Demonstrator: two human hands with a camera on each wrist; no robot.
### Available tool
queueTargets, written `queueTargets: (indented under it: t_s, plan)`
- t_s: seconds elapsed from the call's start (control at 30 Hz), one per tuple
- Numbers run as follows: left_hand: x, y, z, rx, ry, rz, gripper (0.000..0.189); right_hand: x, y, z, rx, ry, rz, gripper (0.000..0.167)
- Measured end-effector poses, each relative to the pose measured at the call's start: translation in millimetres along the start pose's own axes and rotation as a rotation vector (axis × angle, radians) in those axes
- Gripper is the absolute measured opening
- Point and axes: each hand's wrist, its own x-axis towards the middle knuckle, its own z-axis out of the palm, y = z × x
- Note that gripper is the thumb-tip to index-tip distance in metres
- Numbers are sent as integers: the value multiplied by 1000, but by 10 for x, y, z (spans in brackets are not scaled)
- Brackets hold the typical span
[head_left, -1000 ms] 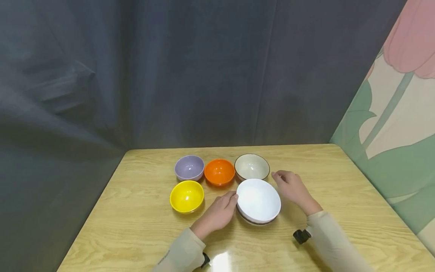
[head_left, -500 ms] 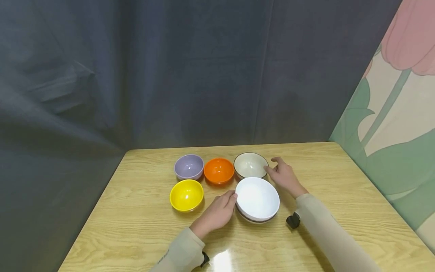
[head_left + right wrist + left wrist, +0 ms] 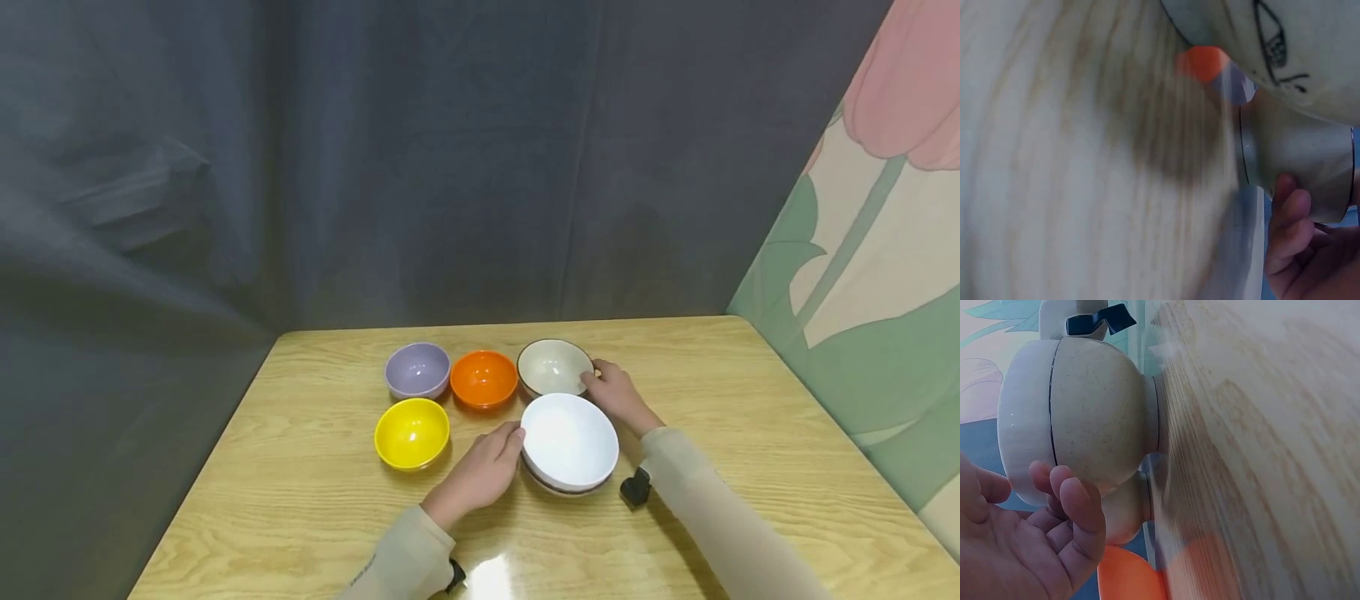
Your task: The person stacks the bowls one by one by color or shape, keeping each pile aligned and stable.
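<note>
A white bowl (image 3: 570, 442) sits nested in a beige bowl (image 3: 1094, 406) with a dark rim line, at the middle right of the table. My left hand (image 3: 480, 471) holds the left side of this stack, thumb at the white rim and curled fingers against the outside. Behind the stack stands a cream bowl (image 3: 553, 367) with a thin dark rim. My right hand (image 3: 618, 398) grips its right edge, thumb over the rim and fingers on the outer wall, as the right wrist view also shows.
An orange bowl (image 3: 483, 379) and a purple bowl (image 3: 417, 370) stand in the back row, left of the cream bowl. A yellow bowl (image 3: 412, 433) is in front of the purple one. A dark curtain (image 3: 450, 167) hangs behind the wooden table (image 3: 262, 500).
My right hand has moved left from beside the cream bowl, opened its fingers at the rim, then taken hold of it. The left hand stays at the stack.
</note>
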Motion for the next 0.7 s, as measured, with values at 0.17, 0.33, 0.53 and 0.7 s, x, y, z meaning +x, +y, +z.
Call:
queueTargets:
  t_s: [0.17,0.33,0.53,0.7]
  plan:
    - [12,11,-1,-2,12,0,65,-5,20,-27,11,16,56,48]
    - [22,-16,-1,2,15,-1,63,-53,79,-56,18,34,82,46]
    - [27,-35,1,-4,16,10,64,-127,122,-95,50,80,113,46]
    - [26,-43,11,-8,20,21,64,-184,142,-133,48,104,119,47]
